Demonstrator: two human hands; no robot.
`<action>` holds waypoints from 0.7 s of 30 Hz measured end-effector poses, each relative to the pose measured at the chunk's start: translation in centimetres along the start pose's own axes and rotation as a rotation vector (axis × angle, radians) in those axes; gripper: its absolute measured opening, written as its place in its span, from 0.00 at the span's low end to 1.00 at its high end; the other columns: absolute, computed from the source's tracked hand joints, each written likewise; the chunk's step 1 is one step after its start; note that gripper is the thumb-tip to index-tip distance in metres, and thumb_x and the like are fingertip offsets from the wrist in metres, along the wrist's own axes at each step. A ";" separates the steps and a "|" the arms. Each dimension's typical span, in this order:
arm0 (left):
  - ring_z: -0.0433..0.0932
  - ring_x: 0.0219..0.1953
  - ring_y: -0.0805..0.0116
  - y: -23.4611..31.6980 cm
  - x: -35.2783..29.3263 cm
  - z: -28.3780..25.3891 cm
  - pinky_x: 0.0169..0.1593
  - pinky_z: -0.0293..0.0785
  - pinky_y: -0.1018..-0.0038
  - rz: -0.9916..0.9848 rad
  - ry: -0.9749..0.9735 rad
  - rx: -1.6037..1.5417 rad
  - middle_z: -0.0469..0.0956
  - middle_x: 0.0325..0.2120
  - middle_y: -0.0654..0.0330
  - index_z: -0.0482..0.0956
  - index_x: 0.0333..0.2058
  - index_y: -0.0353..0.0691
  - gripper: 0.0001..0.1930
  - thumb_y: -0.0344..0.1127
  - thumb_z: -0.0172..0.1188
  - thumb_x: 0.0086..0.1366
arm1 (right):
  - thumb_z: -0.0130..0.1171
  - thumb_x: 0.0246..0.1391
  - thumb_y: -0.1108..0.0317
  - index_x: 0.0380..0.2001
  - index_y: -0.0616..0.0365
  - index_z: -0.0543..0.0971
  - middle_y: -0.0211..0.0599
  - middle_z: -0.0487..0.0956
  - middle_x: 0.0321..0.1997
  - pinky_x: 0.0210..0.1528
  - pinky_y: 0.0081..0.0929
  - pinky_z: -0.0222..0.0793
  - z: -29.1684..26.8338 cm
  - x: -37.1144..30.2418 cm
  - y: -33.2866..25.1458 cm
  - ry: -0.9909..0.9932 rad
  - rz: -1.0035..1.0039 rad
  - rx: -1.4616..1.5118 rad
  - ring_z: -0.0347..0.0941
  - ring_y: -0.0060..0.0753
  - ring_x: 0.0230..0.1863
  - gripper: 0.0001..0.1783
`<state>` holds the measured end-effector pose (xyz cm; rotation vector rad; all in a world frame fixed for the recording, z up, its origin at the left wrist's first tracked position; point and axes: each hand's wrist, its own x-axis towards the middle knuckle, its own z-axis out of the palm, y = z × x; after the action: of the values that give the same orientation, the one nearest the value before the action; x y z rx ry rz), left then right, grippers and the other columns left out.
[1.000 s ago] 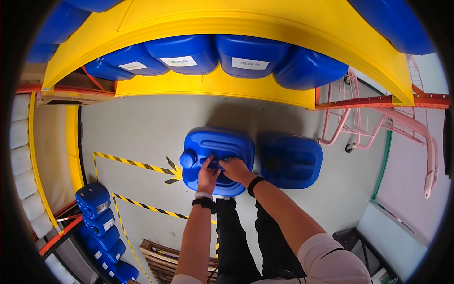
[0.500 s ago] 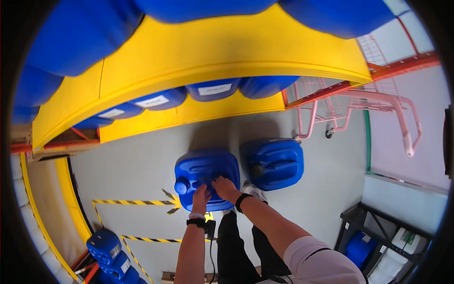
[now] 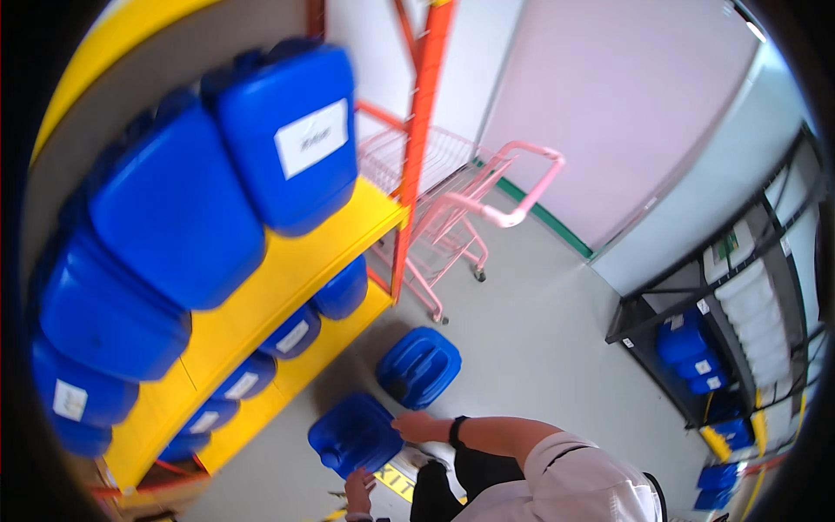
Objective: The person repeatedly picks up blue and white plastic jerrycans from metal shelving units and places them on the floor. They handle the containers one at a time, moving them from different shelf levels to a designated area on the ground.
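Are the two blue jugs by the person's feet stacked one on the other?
No, the nearer blue jug and the farther blue jug stand side by side on the grey floor.

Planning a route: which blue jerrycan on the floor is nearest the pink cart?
The right jerrycan of the pair; the left jerrycan, beside the left hand, sits farther from the cart.

Fairly even light is filling the room around me, with a white lamp (image 3: 755, 31) glaring at the upper right. Soft shadow is darkening the floor (image 3: 522, 365) beside the yellow shelf (image 3: 287, 261); the near jug (image 3: 357, 431) is looking dimmer than the far jug (image 3: 435, 365). Blur is smearing a shelved jug's label (image 3: 310, 139). Toward the black rim, a yellow beam (image 3: 109, 48) is bowing.
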<state>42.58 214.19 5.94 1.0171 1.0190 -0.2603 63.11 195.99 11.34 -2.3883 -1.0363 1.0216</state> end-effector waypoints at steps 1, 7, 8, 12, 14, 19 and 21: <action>0.73 0.30 0.69 -1.1 0.7 -0.4 0.33 0.70 0.72 -0.005 0.000 0.030 0.74 0.30 0.58 0.70 0.39 0.38 0.15 0.42 0.50 0.58 | 0.47 0.43 0.68 0.33 0.58 0.71 0.47 0.73 0.32 0.37 0.41 0.66 -1.4 -2.2 0.0 0.021 0.022 0.014 0.70 0.49 0.37 0.12; 0.69 0.24 0.72 1.3 -0.2 4.2 0.30 0.69 0.76 0.168 -0.210 0.495 0.71 0.21 0.66 0.72 0.30 0.41 0.10 0.42 0.52 0.59 | 0.47 0.44 0.66 0.38 0.56 0.71 0.44 0.74 0.37 0.39 0.41 0.67 -2.7 -14.8 5.1 0.211 0.251 0.091 0.70 0.46 0.41 0.15; 0.68 0.23 0.73 1.4 0.1 5.0 0.27 0.67 0.77 0.305 -0.277 0.679 0.70 0.19 0.66 0.72 0.28 0.42 0.10 0.41 0.51 0.59 | 0.47 0.44 0.67 0.37 0.57 0.71 0.45 0.74 0.37 0.39 0.41 0.67 -2.8 -16.7 5.9 0.232 0.291 0.091 0.70 0.46 0.41 0.14; 0.67 0.22 0.74 3.8 -6.2 15.4 0.24 0.64 0.75 0.248 -0.440 0.571 0.69 0.18 0.66 0.72 0.24 0.41 0.10 0.39 0.51 0.58 | 0.46 0.42 0.69 0.34 0.59 0.71 0.46 0.74 0.36 0.39 0.41 0.67 -0.7 -27.9 9.9 0.314 0.511 0.138 0.70 0.48 0.40 0.13; 0.67 0.22 0.75 2.8 -5.9 19.9 0.25 0.65 0.75 0.252 -0.559 0.630 0.70 0.18 0.66 0.73 0.24 0.40 0.09 0.38 0.52 0.57 | 0.47 0.42 0.69 0.34 0.59 0.71 0.46 0.74 0.36 0.39 0.41 0.67 1.6 -33.8 11.6 0.361 0.583 0.170 0.70 0.48 0.40 0.13; 0.71 0.21 0.75 -5.1 -6.9 31.1 0.23 0.67 0.81 0.239 -0.577 0.727 0.74 0.22 0.60 0.72 0.36 0.33 0.11 0.33 0.54 0.56 | 0.47 0.42 0.68 0.36 0.57 0.73 0.45 0.75 0.37 0.40 0.40 0.67 8.6 -47.6 14.6 0.402 0.793 0.252 0.71 0.46 0.42 0.14; 0.73 0.26 0.72 -7.4 -10.7 35.2 0.28 0.69 0.79 0.361 -0.694 0.884 0.75 0.25 0.59 0.72 0.37 0.34 0.12 0.35 0.54 0.56 | 0.47 0.43 0.67 0.37 0.56 0.73 0.44 0.75 0.38 0.41 0.40 0.68 11.3 -52.0 15.3 0.379 0.840 0.279 0.71 0.45 0.43 0.15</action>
<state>52.83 179.23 14.98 1.7093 0.0331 -0.7380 37.72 147.59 20.20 -2.6354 0.2701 0.7996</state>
